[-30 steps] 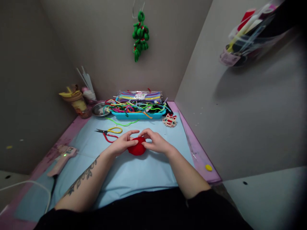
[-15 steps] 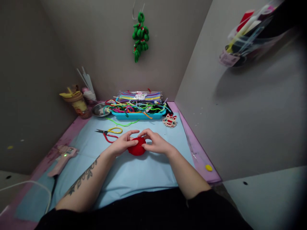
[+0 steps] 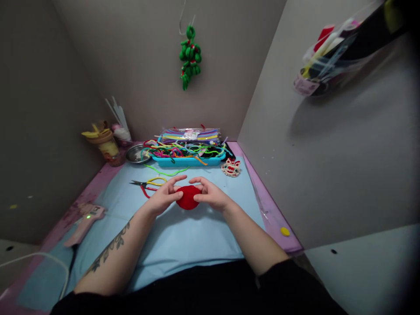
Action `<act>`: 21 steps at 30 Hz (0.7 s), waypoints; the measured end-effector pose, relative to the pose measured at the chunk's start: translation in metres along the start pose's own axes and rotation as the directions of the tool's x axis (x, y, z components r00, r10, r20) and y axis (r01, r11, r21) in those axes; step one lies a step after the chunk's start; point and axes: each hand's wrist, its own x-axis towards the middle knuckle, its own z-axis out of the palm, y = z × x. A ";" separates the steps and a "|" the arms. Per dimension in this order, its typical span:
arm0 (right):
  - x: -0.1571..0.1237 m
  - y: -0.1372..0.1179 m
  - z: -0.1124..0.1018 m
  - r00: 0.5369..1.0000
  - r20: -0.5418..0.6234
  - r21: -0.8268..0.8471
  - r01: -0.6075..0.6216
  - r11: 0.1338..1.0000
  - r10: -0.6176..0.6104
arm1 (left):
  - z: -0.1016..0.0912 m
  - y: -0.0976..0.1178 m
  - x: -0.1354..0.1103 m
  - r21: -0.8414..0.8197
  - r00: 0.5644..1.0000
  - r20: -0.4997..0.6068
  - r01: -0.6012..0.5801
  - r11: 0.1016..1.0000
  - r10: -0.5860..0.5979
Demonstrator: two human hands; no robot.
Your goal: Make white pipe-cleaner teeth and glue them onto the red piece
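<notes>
A round red fuzzy piece (image 3: pixel 187 197) sits between my two hands over the light blue mat (image 3: pixel 183 236). My left hand (image 3: pixel 163 195) grips its left side, thumb and fingers curled around it. From the right, my right hand (image 3: pixel 210 194) pinches its top edge with bent fingers. Scissors with a yellow and a red handle loop (image 3: pixel 149 183) lie just left of my left hand. A green pipe cleaner (image 3: pixel 166 171) lies loose behind them.
A turquoise tray (image 3: pixel 187 159) heaped with coloured pipe cleaners stands at the back, with a packet of them (image 3: pixel 190 133) behind. A small lion-face figure (image 3: pixel 231 167), a metal dish (image 3: pixel 135 153), a cup (image 3: pixel 105 146), a pink glue gun (image 3: pixel 83 216) and a green hanging ornament (image 3: pixel 189 54) surround it.
The view has tilted slightly, so everything sits a little higher and left. Both hands have shifted their grip on the red piece, which now looks rounder and more exposed.
</notes>
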 end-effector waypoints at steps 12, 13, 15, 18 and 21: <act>0.005 0.007 0.012 0.995 -0.053 0.178 -0.072 0.981 0.083 | -0.005 -0.005 0.000 -0.016 0.997 0.044 0.072 0.997 -0.071; 0.005 0.007 0.013 0.995 -0.055 0.174 -0.077 0.982 0.088 | -0.005 -0.005 0.001 -0.015 0.997 0.039 0.073 0.997 -0.073; 0.005 0.008 0.014 0.994 -0.061 0.168 -0.084 0.982 0.095 | -0.005 -0.005 0.001 -0.015 0.997 0.034 0.074 0.997 -0.073; 0.006 0.008 0.015 0.993 -0.071 0.166 -0.081 0.983 0.094 | -0.003 -0.004 0.002 -0.019 0.995 0.048 0.089 0.996 -0.088; 0.005 0.007 0.016 0.993 -0.072 0.175 -0.080 0.981 0.094 | -0.003 -0.002 0.002 -0.005 0.993 0.060 0.104 0.995 -0.104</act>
